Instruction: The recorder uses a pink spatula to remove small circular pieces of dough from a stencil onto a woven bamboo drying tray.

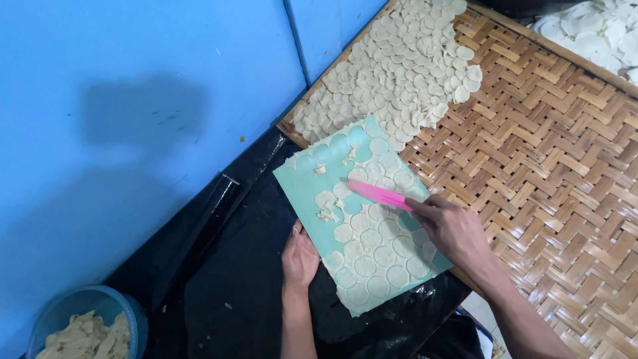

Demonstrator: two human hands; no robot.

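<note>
The left hand [300, 258] grips the near edge of a teal board [309, 189] covered in cut dough rounds [372, 256]. The right hand [455, 229] holds a pink scraper [379, 194] against them, beside the woven tray [551, 166]. Pushing too hard would likely tear the thin rounds or tip the board.

Wall [133, 100], upper left of frame: solid bright blue. Woven tray [551, 153], right: tan and brown strips in a herringbone pattern. Dough discs [399, 73], upper centre: pale cream, overlapping like scales. Board [302, 189], centre: mint green, patterned with rows of cream round cut-outs. Scraper [379, 195], centre: pink. Sheeting [226, 279], lower centre: glossy black. Bowl [46, 312], lower left: blue, with cream scraps.
</note>
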